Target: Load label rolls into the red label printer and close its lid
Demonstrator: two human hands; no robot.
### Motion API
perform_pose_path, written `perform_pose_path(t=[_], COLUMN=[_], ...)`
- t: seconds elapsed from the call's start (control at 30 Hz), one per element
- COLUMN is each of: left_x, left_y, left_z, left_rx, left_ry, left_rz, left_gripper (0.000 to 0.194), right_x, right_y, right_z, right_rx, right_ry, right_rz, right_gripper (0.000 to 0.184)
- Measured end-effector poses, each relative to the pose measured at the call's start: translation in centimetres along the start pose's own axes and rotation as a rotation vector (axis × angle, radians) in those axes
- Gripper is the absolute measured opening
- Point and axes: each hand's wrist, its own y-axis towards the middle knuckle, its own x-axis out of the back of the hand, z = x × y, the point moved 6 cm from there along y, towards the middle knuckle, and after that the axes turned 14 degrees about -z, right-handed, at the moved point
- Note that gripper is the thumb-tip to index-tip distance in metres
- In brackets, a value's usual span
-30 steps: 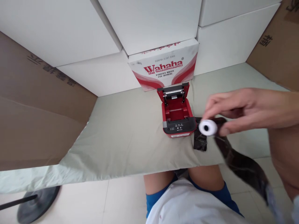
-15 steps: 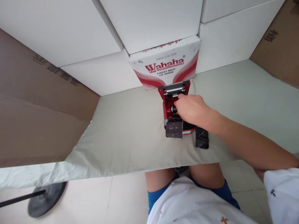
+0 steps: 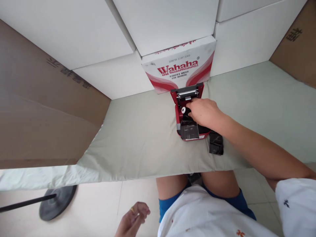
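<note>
A small red label printer (image 3: 178,117) rests on the cloth-covered table with its lid (image 3: 187,89) raised. My right hand (image 3: 204,113) reaches into it from the right, fingers closed on a roll of black labels (image 3: 187,116). The white core of that roll faces left, and my fingers hide much of the rest. A loose black strip (image 3: 189,131) from the roll hangs over the printer's front edge. Beside the printer at the right lies another black piece (image 3: 216,143). Low in the view, away from the table, my left hand (image 3: 134,219) has its fingers curled, with nothing visible in them.
A Wahaha water carton (image 3: 181,67) stands right behind the printer. White boxes (image 3: 172,23) are stacked along the back. Brown cartons stand at the left (image 3: 49,108) and right (image 3: 301,56). A black stand base (image 3: 58,204) is on the floor.
My left hand has come into view at the bottom. The roll has turned so its white core shows more, and the strip at the front has shifted up. My view has moved slightly.
</note>
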Motion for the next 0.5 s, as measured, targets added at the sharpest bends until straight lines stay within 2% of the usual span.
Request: perform_pose_path(t=[0.03,0.13,0.23,0.33,0.5], left_x=[0.1,-1.0,-2.2,-3.0,-3.2], left_y=[0.5,0.5,-0.1,-0.4,0.0], left_z=[-0.6,-3.2,-6.2,-9.1,-16.1], left_rx=[-0.004,-0.029,-0.138,-0.342,-0.789], left_ry=[-0.029,-0.061,-0.009,0.074,0.042], left_rz=[-0.042,0.01,0.073,0.1,0.019], left_gripper=[0.067,0.063,0.053,0.038,0.017], right_x=[0.0,-0.1,-0.1,0.2,0.5], right_y=[0.0,0.0,-0.1,-0.2,0.1], right_z=[0.1,0.3,0.3,0.5,0.8], right_rx=[0.002,0.024,0.046,0.06,-0.012], right_ry=[-0.016,-0.025,0.032,0.054,-0.091], right_rz=[0.009,0.025,0.032,0.04,0.024], right_gripper=[0.029,0.03,0.039,0.041,0.039])
